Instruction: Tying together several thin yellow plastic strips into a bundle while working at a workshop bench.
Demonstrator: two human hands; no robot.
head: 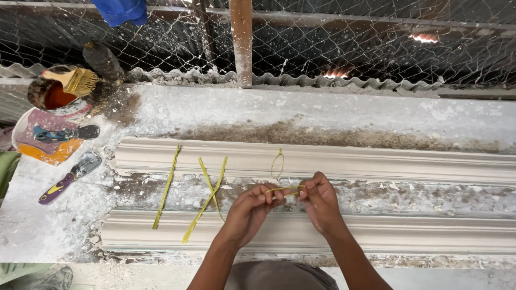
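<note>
I am seeing no packages, labels, signs or screens anywhere around the moulding [322,161] I am working over.

Yellow-green strips [166,186], off-white moulding [376,161], purple-yellow scraper [67,179], blue cloth [121,11]

Strip [285,189] middle hidden behind fingertips; blue cloth [121,9] cut by top edge; moulding [376,161] runs off right edge.
</note>
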